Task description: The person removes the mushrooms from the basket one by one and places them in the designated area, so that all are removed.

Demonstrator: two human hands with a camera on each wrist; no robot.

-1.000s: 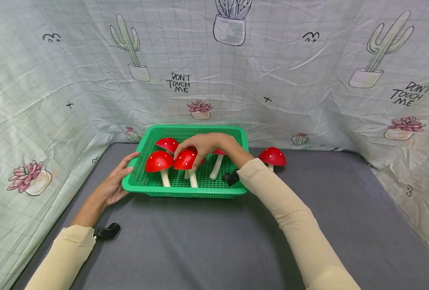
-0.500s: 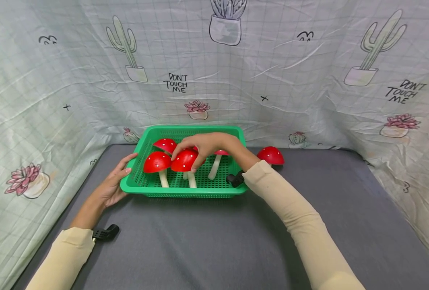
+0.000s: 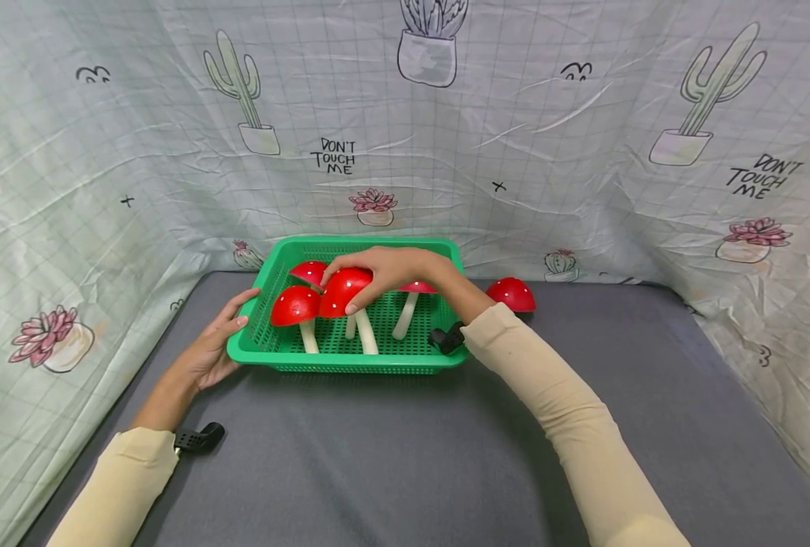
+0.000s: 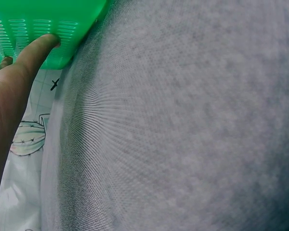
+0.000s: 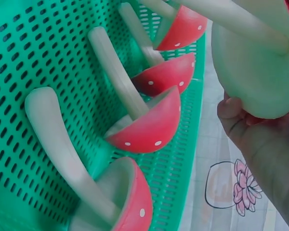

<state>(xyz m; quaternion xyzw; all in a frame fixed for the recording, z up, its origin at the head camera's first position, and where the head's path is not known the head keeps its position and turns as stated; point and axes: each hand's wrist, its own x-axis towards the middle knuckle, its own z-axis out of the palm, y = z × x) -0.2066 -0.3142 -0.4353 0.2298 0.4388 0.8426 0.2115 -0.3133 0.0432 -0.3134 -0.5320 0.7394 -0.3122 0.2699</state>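
On the grey cloth-covered table stands a bright green, perforated, rectangular plastic basket, right of the left hand and beneath the right hand. Four model mushrooms with white-dotted red domed caps and pale stems lie inside it, below and around the right hand. The held mushroom, of the same form, is tilted over the basket; whether it is fully supported from below cannot be told. The loose mushroom lies outside, to the right of the right hand, partly hidden by the sleeve. Handling appears partway through: five of six visible mushrooms are at the basket, one of them unreleased. The left hand is spread, its extended fingers against the basket's left end; the right hand pinches the held cap between thumb and curved fingers.
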